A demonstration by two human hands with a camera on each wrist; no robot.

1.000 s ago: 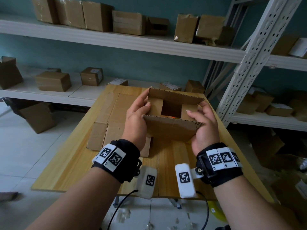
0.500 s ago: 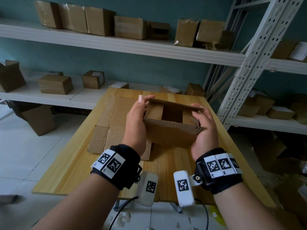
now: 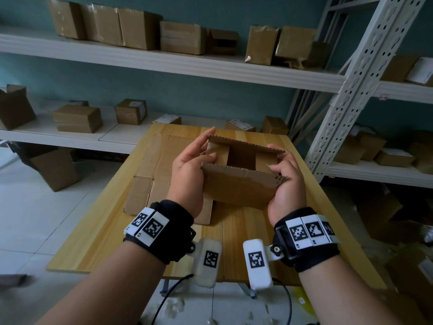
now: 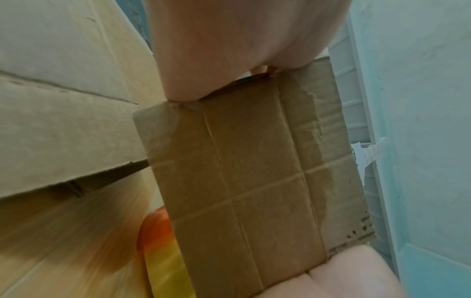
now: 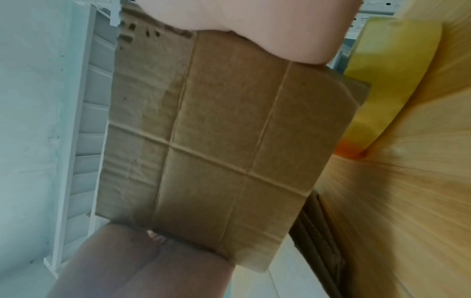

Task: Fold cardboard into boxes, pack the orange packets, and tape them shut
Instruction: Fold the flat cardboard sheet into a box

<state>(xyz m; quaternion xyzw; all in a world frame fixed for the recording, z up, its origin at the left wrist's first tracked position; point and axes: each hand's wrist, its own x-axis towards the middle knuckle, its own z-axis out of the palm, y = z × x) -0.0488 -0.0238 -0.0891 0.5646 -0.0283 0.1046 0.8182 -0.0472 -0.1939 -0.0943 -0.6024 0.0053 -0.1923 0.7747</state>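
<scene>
I hold a brown cardboard box (image 3: 236, 186) over the wooden table (image 3: 98, 231), its open top facing up. My left hand (image 3: 206, 146) grips the left end, thumb on the short left flap and fingers along the far long flap. My right hand (image 3: 275, 158) grips the right end, thumb on the short right flap. Both short flaps lie folded inward, and the two long flaps stand up. The wrist views show the box's creased outer wall (image 4: 254, 171) (image 5: 224, 141). An orange and yellow packet (image 4: 158, 238) (image 5: 387, 80) lies on the table beyond the box.
Flat cardboard sheets (image 3: 154, 165) lie on the table's left half, close to my left hand. White shelves (image 3: 164, 64) behind and to the right carry several cardboard boxes. A perforated shelf post (image 3: 346, 95) stands just right of the table.
Both hands have kept hold of the box and raised it a little. The far long flap has come lower, and my thumbs have slid onto the short flaps.
</scene>
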